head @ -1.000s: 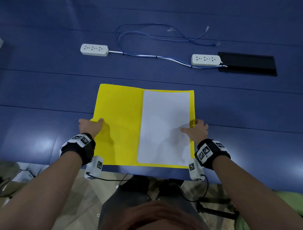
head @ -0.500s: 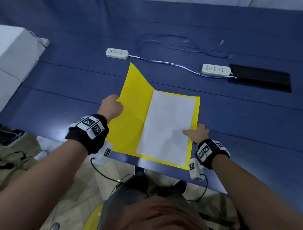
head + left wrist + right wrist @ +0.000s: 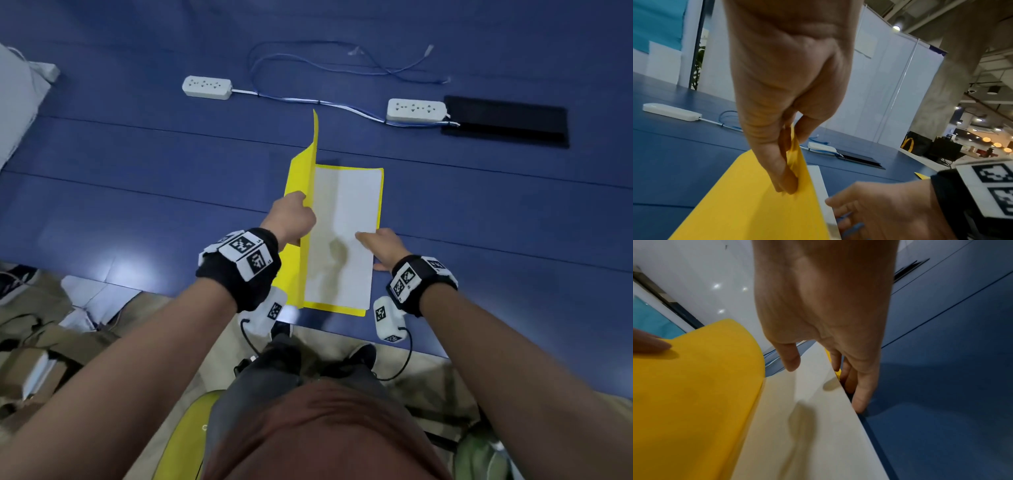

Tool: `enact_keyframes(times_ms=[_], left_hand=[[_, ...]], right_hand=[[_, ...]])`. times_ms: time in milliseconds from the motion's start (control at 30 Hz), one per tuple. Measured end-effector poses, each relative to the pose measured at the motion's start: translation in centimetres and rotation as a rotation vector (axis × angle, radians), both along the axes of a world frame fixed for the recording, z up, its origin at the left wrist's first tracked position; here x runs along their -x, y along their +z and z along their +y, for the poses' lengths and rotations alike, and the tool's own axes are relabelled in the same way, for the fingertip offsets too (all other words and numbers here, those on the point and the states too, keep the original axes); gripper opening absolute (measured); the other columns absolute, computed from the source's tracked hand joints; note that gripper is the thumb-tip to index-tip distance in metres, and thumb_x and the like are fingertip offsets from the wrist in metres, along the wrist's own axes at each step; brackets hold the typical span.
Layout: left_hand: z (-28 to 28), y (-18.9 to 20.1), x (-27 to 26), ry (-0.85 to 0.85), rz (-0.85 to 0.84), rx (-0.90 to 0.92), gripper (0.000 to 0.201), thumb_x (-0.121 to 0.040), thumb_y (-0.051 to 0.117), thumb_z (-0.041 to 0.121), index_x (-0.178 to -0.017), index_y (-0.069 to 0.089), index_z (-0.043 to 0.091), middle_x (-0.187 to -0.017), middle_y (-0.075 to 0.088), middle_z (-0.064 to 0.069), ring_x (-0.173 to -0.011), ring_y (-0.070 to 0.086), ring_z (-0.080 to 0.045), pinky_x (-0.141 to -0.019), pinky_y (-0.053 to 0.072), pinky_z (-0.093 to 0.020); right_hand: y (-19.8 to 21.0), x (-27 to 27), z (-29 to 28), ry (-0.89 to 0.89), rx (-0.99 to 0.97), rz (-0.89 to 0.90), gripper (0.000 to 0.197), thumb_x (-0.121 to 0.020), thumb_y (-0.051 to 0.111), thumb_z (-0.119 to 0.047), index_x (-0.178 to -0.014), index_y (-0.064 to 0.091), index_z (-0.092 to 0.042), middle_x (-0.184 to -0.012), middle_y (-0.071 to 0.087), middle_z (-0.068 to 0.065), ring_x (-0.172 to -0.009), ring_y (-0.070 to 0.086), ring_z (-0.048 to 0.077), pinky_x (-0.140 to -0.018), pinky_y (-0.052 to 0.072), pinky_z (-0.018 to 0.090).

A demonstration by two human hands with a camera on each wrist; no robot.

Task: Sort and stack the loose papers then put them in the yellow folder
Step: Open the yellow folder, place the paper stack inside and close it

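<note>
The yellow folder (image 3: 297,178) lies at the blue table's near edge with its left flap (image 3: 756,203) raised nearly upright. My left hand (image 3: 291,219) pinches that flap's edge between thumb and fingers (image 3: 785,183). A stack of white papers (image 3: 342,236) lies on the folder's right half. My right hand (image 3: 380,245) rests at the stack's right edge, thumb (image 3: 791,360) over the paper (image 3: 807,426) and fingers (image 3: 861,395) straight down along the folder's side on the table.
Two white power strips (image 3: 206,87) (image 3: 416,109) joined by blue cables (image 3: 325,68) lie beyond the folder. A black slot (image 3: 505,121) sits at the far right. A white box (image 3: 17,99) stands at the left. Cartons and papers lie on the floor (image 3: 51,325).
My left hand has swung the left flap up from flat on the table to nearly upright, moving rightward over the papers. The right hand stayed at the stack's right edge.
</note>
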State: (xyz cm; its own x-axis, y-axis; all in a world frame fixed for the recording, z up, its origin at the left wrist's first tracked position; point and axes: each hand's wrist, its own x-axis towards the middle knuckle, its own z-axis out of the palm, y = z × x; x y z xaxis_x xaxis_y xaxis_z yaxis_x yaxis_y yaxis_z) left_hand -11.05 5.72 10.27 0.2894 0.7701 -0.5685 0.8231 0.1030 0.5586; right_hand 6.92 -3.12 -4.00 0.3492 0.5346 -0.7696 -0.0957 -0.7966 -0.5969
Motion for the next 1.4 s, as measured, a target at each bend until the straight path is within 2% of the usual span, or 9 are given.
enact_keyframes(times_ms=[167,333,500,667,767,867,1033,1167,1400], left_hand=[[-1.4,-2.0,-1.4,0.047,-0.084,0.066,0.046,-0.101,0.039,0.026,-0.144,0.041,0.011,-0.134,0.052,-0.017,-0.088,0.055,-0.025,-0.072,0.061,-0.040],[-2.3,-3.5,-2.3,0.083,-0.156,0.123,0.046,-0.102,0.045,0.033,-0.143,0.043,0.012,-0.128,0.054,-0.009,-0.095,0.058,-0.022,-0.066,0.058,-0.032],[-2.8,-5.9,-2.3,-0.070,-0.155,0.186,0.060,-0.093,0.055,0.055,-0.141,0.047,0.020,-0.128,0.059,-0.001,-0.106,0.061,-0.019,-0.092,0.053,-0.034],[-1.0,-9.1,1.5,-0.103,0.062,0.048,0.058,-0.091,0.066,0.038,-0.140,0.044,0.016,-0.144,0.040,-0.011,-0.124,0.050,-0.030,-0.093,0.048,-0.038],[1.6,-10.3,4.5,0.008,0.317,0.068,0.085,-0.083,0.071,0.050,-0.144,0.028,0.008,-0.148,0.023,-0.019,-0.131,0.035,-0.042,-0.097,0.043,-0.048],[3.0,-11.4,6.5,0.023,0.336,0.137,0.099,-0.076,0.068,0.066,-0.143,0.028,0.005,-0.148,0.020,-0.018,-0.131,0.035,-0.042,-0.100,0.043,-0.051],[3.6,-12.8,7.3,0.111,0.120,0.275,0.101,-0.077,0.070,0.062,-0.146,0.025,0.004,-0.154,0.014,-0.013,-0.138,0.029,-0.033,-0.105,0.039,-0.044],[3.8,-13.2,7.2,0.299,-0.155,0.359,0.076,-0.079,0.081,0.033,-0.133,0.031,0.013,-0.133,0.045,-0.005,-0.123,0.049,-0.027,-0.098,0.048,-0.045],[3.2,-11.4,8.5,0.337,-0.444,0.233,0.060,-0.079,0.078,0.005,-0.123,0.042,0.022,-0.117,0.060,0.003,-0.109,0.061,-0.022,-0.089,0.054,-0.045]], right_hand=[[3.1,0.7,-0.6,-0.021,-0.009,0.061,0.067,-0.063,0.065,-0.053,-0.119,0.057,-0.017,-0.115,0.066,0.002,-0.099,0.065,0.019,-0.086,0.056,0.045],[4.8,1.3,-1.1,-0.056,0.004,0.110,0.057,-0.083,0.052,-0.059,-0.123,0.058,-0.019,-0.122,0.065,0.005,-0.104,0.064,0.020,-0.080,0.053,0.037],[4.7,1.5,-1.4,-0.175,-0.024,0.202,0.096,-0.073,0.034,-0.089,-0.149,0.035,-0.030,-0.149,0.044,0.001,-0.132,0.046,0.026,-0.106,0.039,0.051],[4.9,1.6,-1.3,-0.118,-0.009,0.190,0.108,-0.066,0.046,-0.091,-0.152,0.029,-0.027,-0.155,0.035,0.002,-0.139,0.037,0.028,-0.110,0.032,0.054],[3.5,1.9,-0.4,-0.065,0.046,0.131,0.123,-0.054,0.056,-0.091,-0.153,0.028,-0.022,-0.157,0.031,0.001,-0.140,0.036,0.028,-0.110,0.034,0.055],[1.3,2.9,0.4,-0.088,0.126,0.089,0.148,-0.032,0.060,-0.097,-0.154,0.023,-0.022,-0.160,0.021,-0.002,-0.143,0.028,0.027,-0.108,0.035,0.055],[0.6,5.5,1.5,-0.208,0.218,-0.061,0.127,-0.064,0.063,-0.080,-0.155,0.006,-0.013,-0.161,0.003,0.007,-0.146,0.015,0.035,-0.113,0.024,0.058],[0.4,6.9,2.6,-0.402,0.046,-0.041,0.111,-0.067,0.079,-0.059,-0.146,0.015,-0.014,-0.148,0.032,0.010,-0.129,0.041,0.032,-0.104,0.039,0.050],[1.4,6.4,2.0,-0.405,-0.212,0.097,0.081,-0.058,0.090,-0.041,-0.129,0.059,-0.021,-0.123,0.066,-0.004,-0.111,0.064,0.020,-0.097,0.051,0.047]])
